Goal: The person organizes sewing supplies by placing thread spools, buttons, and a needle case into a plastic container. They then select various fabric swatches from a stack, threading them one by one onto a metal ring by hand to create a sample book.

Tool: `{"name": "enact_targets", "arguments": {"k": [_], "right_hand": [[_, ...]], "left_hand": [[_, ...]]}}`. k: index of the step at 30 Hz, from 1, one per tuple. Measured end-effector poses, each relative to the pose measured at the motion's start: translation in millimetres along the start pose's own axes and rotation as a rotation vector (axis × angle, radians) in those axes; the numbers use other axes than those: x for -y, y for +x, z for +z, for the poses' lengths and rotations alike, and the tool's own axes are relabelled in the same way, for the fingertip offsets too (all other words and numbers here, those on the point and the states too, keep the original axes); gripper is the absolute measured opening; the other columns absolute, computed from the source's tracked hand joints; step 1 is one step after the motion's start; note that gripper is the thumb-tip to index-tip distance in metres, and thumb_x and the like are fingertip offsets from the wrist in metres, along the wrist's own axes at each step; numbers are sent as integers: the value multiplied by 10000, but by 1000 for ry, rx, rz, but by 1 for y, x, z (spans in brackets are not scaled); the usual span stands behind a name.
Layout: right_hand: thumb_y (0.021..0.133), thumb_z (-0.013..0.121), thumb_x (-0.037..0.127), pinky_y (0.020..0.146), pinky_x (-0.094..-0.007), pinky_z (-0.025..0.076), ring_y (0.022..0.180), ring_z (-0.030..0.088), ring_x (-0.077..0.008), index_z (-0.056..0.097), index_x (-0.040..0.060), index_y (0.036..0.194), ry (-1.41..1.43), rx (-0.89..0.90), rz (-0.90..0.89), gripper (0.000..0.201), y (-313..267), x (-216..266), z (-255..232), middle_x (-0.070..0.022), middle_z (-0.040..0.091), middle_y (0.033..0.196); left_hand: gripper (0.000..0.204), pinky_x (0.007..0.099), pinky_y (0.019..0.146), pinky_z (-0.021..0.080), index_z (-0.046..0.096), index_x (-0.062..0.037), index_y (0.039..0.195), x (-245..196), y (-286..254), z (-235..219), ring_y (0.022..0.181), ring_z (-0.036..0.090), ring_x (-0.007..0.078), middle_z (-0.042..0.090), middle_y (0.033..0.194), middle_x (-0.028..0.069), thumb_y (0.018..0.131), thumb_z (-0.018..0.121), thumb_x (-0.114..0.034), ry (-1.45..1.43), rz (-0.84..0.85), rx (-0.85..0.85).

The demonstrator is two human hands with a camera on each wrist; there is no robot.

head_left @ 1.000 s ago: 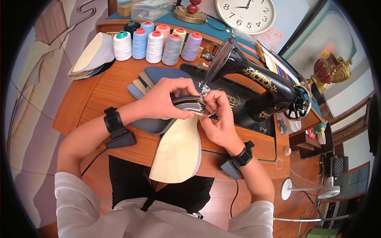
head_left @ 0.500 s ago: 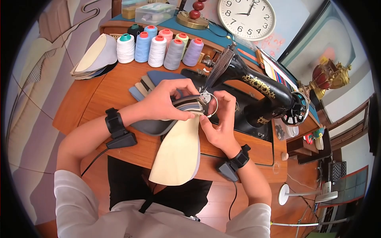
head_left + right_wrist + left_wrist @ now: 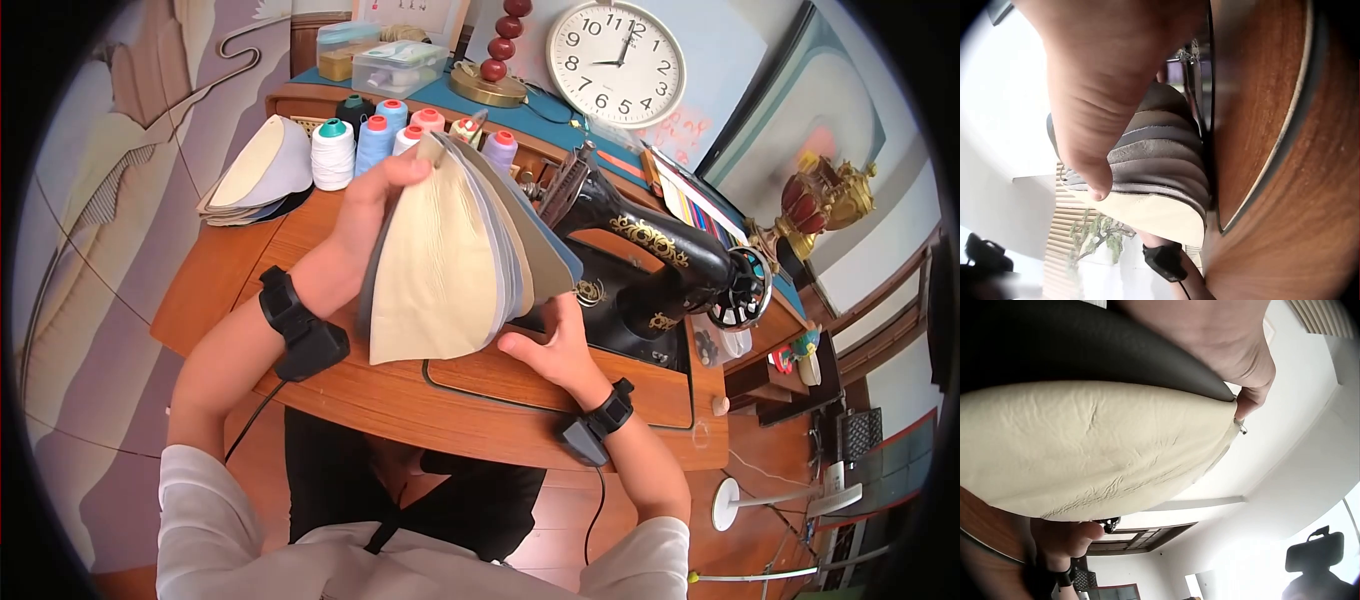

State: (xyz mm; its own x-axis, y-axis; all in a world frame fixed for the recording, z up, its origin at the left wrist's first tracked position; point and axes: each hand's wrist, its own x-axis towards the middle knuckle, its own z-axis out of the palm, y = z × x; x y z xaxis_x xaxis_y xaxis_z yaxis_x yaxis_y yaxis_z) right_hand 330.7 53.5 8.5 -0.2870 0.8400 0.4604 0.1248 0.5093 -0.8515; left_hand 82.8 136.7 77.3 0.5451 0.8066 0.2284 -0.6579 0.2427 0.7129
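A bundle of leather swatches (image 3: 435, 265) stands raised above the table, its cream face toward me and grey, tan and blue layers fanned behind it. My left hand (image 3: 355, 230) grips the bundle by its narrow top end. Beside that pinch, a bit of the metal ring (image 3: 1243, 430) sticks out in the left wrist view. My right hand (image 3: 560, 345) is at the bundle's lower right, thumb extended, its other fingers partly hidden behind the blue swatch. In the right wrist view the thumb (image 3: 1094, 181) overlaps the swatches' stacked edges.
A black sewing machine (image 3: 650, 240) stands right of the bundle on the wooden table (image 3: 330, 385). Several thread spools (image 3: 333, 155) stand behind it. More swatches (image 3: 255, 170) lie at the back left. A round clock (image 3: 617, 65) and plastic boxes (image 3: 400, 68) are at the back.
Both hands were at the ring, with the swatches low over the table. The left hand has since lifted the bundle up, and the right hand has left the ring for the lower right edge.
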Motion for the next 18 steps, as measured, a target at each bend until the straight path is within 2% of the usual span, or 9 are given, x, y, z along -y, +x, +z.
{"name": "enact_targets", "arguments": {"k": [1,2,4,8,11,12,13,16,18], "right_hand": [[754,917,303,1139,-399,352,1379,440,-223,375,-2,1498,178,-3,32,969,-1,0,2,-126,497,1464],[754,917,303,1139,-399,352,1379,440,-223,375,-2,1498,175,5,29,969,-2,3,3,-126,497,1464],[816,865,329,1141,-395,347,1390,433,-225,353,-8,1521,430,24,83,934,-2,10,4,-107,489,1475],[885,765,444,1154,-403,346,1397,428,-230,291,14,1558,594,168,213,929,-5,9,-4,-104,450,1511],[896,751,441,1140,-419,376,1403,426,-237,239,42,1579,784,118,344,941,-10,10,5,-102,432,1529],[955,617,563,1133,-455,407,1401,451,-277,207,52,1578,721,111,356,904,-9,13,7,-119,403,1552],[955,617,563,1133,-455,407,1401,451,-277,207,52,1578,723,108,358,904,-6,16,5,-119,403,1552],[1033,382,611,1102,-472,443,1382,481,-303,244,58,1563,884,89,428,779,0,23,5,-143,416,1544],[1040,379,597,1090,-472,456,1374,490,-303,252,56,1559,912,69,444,760,2,26,5,-145,423,1539]], "left_hand": [[489,369,896,565,580,0,1242,-2,4,-3,985,692,254,679,1125,152,884,589,-333,-2,7,1],[469,373,890,567,599,6,1217,-4,8,-6,963,699,258,690,1099,162,889,590,-330,-28,30,-25],[451,377,885,568,618,12,1191,-9,11,-9,941,705,262,701,1073,171,893,591,-326,-56,66,-53],[418,387,876,566,633,19,1160,-3,13,-20,909,706,275,705,1051,180,910,586,-312,-149,-40,-130],[402,395,871,566,631,20,1160,14,19,-29,901,701,288,701,1052,185,919,577,-297,-115,-61,-166],[399,394,868,566,632,18,1163,17,19,-31,902,701,286,701,1053,184,920,576,-294,-105,-93,-185],[396,393,865,566,632,16,1165,20,19,-31,903,702,285,700,1055,182,921,576,-291,-93,-128,-205],[386,394,865,567,630,7,1172,22,24,-42,905,702,282,702,1062,172,920,577,-280,-75,-184,-219],[378,396,869,567,629,1,1176,26,25,-46,908,703,280,703,1067,169,935,568,-285,-70,-226,-229]]}}
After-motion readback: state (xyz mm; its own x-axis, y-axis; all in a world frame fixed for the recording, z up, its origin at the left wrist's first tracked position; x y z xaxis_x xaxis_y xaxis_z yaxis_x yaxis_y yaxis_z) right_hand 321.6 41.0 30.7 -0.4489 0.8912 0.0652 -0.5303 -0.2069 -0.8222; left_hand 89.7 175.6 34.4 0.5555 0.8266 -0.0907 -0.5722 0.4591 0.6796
